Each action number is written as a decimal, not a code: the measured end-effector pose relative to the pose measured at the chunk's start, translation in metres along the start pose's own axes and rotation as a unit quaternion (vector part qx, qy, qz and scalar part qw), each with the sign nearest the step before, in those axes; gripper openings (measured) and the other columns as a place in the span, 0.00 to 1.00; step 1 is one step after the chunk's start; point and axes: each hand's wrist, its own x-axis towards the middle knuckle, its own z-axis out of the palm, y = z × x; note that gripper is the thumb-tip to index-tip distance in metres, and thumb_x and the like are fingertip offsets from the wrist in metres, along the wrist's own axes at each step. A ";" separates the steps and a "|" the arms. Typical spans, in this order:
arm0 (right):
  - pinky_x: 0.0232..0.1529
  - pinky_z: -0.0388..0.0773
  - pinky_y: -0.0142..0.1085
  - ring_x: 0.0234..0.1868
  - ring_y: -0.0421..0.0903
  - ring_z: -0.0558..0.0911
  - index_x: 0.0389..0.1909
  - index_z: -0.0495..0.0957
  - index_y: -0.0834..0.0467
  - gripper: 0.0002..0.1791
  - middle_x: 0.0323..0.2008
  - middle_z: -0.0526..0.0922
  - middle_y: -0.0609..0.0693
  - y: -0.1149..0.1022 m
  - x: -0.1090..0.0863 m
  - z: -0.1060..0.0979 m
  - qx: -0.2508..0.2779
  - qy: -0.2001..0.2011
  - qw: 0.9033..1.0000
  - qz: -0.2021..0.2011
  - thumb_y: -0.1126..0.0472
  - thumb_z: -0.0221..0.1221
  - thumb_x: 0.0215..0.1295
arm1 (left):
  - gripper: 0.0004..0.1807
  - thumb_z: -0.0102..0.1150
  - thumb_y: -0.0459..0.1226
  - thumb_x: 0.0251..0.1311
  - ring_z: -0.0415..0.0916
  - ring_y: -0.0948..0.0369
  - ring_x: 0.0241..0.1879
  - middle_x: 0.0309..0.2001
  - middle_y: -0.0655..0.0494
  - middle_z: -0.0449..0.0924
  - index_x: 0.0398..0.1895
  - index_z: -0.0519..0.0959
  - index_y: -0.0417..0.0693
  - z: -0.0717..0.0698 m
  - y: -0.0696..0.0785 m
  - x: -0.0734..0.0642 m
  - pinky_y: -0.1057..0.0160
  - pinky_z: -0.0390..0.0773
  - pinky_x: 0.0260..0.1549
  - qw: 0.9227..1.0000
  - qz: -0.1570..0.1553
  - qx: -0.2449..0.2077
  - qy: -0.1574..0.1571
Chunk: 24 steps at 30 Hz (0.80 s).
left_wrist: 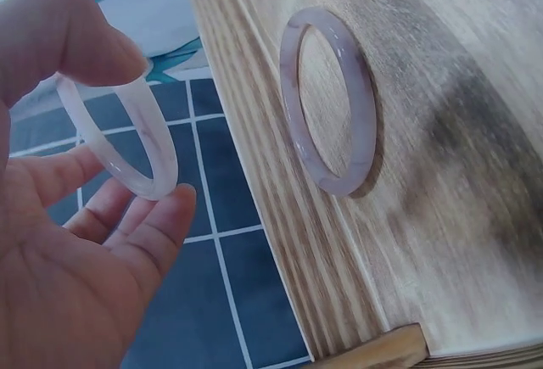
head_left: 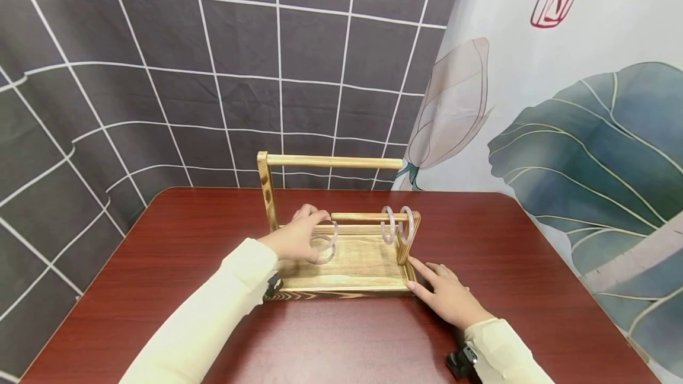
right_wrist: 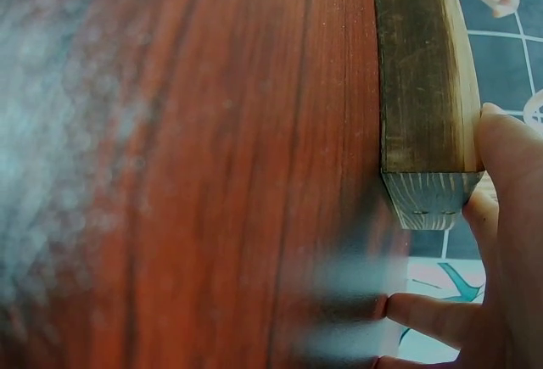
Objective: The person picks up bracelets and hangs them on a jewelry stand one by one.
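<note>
A wooden rack has a tray base (head_left: pixel 347 277), a high bar (head_left: pixel 336 161) and a lower bar (head_left: pixel 352 217). Two pale lilac bangles (head_left: pixel 392 227) hang on the lower bar near its right post. My left hand (head_left: pixel 296 239) pinches another bangle (left_wrist: pixel 154 136) between thumb and fingertips, close to the lower bar's free left end. Beneath it, one more bangle (left_wrist: pixel 363 114) lies flat on the tray floor. At the tray's right end my right hand (head_left: pixel 448 295) rests with spread fingers, thumb and forefinger touching the rack's edge.
The rack stands on a reddish-brown table (head_left: pixel 187 242). Behind it hangs a dark grid-patterned cloth (head_left: pixel 240 40), and a white curtain (head_left: pixel 496 16) with leaf prints is at the right. A left post (head_left: pixel 267 188) carries the high bar.
</note>
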 end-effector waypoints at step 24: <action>0.44 0.61 0.78 0.63 0.66 0.66 0.70 0.64 0.45 0.34 0.62 0.70 0.63 -0.001 0.000 -0.001 -0.001 0.002 1.000 -0.007 0.35 0.50 0.66 | 0.47 0.66 0.25 0.28 0.72 0.46 0.46 0.57 0.38 0.58 0.64 0.66 0.42 -0.005 -0.008 -0.018 0.59 0.80 0.41 0.992 -0.019 -0.106 0.070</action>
